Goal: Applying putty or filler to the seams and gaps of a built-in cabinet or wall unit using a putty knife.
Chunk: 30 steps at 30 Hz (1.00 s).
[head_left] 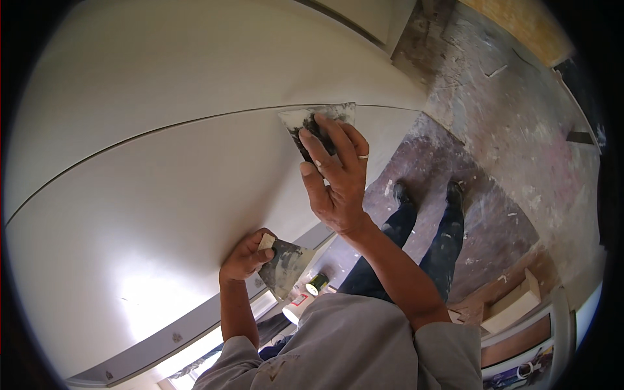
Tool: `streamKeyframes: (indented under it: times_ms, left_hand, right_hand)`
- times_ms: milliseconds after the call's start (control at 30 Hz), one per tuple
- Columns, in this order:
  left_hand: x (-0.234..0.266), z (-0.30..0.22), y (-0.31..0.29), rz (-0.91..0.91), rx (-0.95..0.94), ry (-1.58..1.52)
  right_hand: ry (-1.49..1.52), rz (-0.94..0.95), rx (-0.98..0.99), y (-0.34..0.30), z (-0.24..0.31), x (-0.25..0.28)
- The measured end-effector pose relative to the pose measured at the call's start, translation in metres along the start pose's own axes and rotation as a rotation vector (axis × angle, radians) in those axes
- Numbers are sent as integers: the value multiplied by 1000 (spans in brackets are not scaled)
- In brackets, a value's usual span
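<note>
My right hand point(341, 188) is closed on a putty knife point(299, 119) with a wide, filler-smeared blade. Its blade edge meets the thin dark seam point(195, 119) that runs across a large smooth white panel point(162, 179). The fingers press on the dark face of the blade, and a ring shows on one of them. Lower and to the left, my left hand point(243, 258) grips a second putty knife point(287, 268), a grey plate streaked with pale filler, thumb on top. This one is held close to the panel's near part; whether it touches cannot be made out.
A white bucket point(296, 310) and a small dark tin point(317, 284) stand below the left hand. My legs and shoes are on a stained, paint-spotted floor point(520, 130). Pale box-like timber point(513, 302) lies at the lower right. A grey strip point(175, 335) borders the panel's near side.
</note>
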<state>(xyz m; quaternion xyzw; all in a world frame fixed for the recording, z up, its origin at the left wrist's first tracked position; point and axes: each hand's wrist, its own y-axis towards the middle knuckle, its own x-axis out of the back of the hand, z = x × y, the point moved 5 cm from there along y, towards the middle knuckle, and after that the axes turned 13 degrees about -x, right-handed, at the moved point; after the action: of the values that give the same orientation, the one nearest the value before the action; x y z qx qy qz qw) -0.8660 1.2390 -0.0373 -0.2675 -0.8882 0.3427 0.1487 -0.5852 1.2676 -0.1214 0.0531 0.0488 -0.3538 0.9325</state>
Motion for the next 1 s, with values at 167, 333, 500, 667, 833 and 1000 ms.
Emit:
streamKeyframes:
  times_ms: [167,333,500,667,833,1000]
  left_hand:
    - [-8,-5,4,3,-18,-35]
    - [-7,-7,3,20,-12,-46]
    - [-14,-13,5,29,-19,-52]
    - [-7,-8,3,24,-5,-39]
    - [-12,-13,6,32,-1,-32]
    - [-11,-13,5,36,-1,-42]
  right_hand:
    - [3,-1,7,4,3,-3]
    - [-22,2,17,2,7,-6]
    - [27,-29,-9,2,9,-7]
    - [16,-26,-22,-2,8,-10]
    - [27,-39,-28,-2,8,-8]
    - [29,-28,-24,-1,12,-11]
